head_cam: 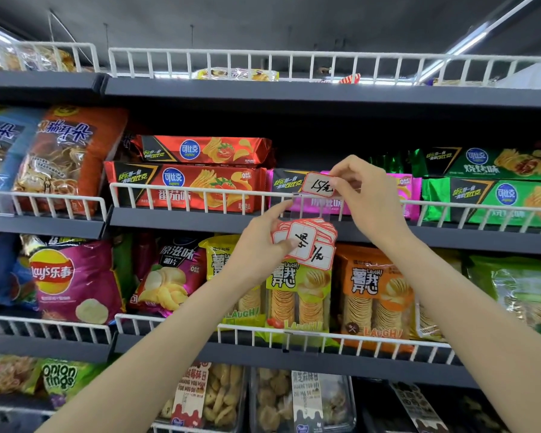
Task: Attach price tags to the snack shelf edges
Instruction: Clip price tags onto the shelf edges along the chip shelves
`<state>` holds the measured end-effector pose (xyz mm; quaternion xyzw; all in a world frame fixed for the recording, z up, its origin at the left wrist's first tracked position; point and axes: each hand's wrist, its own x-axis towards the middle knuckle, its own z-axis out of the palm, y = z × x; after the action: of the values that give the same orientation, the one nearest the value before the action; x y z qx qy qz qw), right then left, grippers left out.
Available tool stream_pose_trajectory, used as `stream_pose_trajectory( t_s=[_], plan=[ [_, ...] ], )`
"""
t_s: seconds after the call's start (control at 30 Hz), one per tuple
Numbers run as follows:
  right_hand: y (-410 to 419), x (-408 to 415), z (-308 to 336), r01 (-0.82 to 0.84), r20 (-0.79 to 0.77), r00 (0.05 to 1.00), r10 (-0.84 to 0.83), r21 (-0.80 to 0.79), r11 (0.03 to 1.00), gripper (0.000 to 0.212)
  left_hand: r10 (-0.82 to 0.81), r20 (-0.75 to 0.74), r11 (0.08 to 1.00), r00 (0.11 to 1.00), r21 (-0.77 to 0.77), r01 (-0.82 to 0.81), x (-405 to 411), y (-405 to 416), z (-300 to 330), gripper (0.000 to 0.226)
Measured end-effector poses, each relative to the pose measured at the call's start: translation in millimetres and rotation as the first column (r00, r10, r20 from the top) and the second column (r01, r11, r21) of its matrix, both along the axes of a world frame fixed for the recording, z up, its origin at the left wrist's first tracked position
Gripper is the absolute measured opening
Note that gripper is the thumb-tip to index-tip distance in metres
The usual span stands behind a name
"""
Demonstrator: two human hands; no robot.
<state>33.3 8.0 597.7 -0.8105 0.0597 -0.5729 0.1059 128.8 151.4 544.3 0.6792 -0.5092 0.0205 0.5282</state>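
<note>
Glossy foil snack packs (197,185), white coated wire rails (188,195), matt grey shelf edges (181,220), paper price tags (305,242), clear plastic sleeve (313,207).

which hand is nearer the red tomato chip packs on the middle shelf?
Left. The left hand, holding a stack of price tags, sits just below-right of the red tomato packs; the right hand is farther right, before the pink pack.

Both arms raised, left hand (263,242) and right hand (366,195) pinching.

red tomato crisp packs (188,182) middle shelf | purple lay's bag (75,276) lower left | onion rings bag (60,378) bottom left
</note>
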Motion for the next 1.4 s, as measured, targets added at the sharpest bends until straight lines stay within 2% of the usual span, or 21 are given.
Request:
stream_pose_trajectory(
  t_s=[0.3, 0.5, 0.87, 1.1, 1.17, 1.27, 1.4],
  plan=[
    [3.0, 7.5, 1.2, 0.153, -0.139, 0.975, -0.176, -0.16, 0.975, 0.012, -0.09, -0.014, 0.989, 0.996, 0.117, 0.091, 11.9, 12.1, 4.7, 0.06],
    [13.1, 2.2, -3.6, 0.267, -0.081, 0.952, -0.295, -0.248, 0.931, 0.01, -0.09, -0.002, 0.983, 0.996, 0.163, 0.089, 12.7, 15.3, 6.5, 0.063],
    [15.9, 0.9, -12.6, 0.379, -0.127, 0.898, -0.422, -0.266, 0.886, 0.023, -0.082, -0.022, 0.981, 0.996, 0.172, 0.085, 10.1, 14.7, 11.7, 0.065],
    [19.8, -2.4, -10.0, 0.385, -0.188, 0.875, -0.447, -0.292, 0.876, 0.019, -0.095, -0.048, 0.984, 0.994, 0.146, 0.101, 10.8, 13.0, 10.9, 0.064],
    [20.5, -3.7, -4.4, 0.36, -0.243, 0.87, -0.43, -0.285, 0.889, 0.017, -0.099, -0.042, 0.987, 0.994, 0.122, 0.104, 9.5, 13.7, 11.0, 0.063],
    [16.0, -10.0, -1.0, 0.237, -0.332, 0.901, -0.28, -0.165, 0.958, 0.02, -0.079, -0.039, 0.996, 0.996, 0.028, 0.081, 3.8, 16.7, 11.8, 0.054],
    [15.5, -24.3, -11.9, 0.055, -0.257, 0.964, -0.061, -0.032, 0.998, 0.02, -0.043, -0.107, 0.997, 0.993, -0.073, 0.036, -3.5, 18.9, 9.5, 0.039]
  ],
)
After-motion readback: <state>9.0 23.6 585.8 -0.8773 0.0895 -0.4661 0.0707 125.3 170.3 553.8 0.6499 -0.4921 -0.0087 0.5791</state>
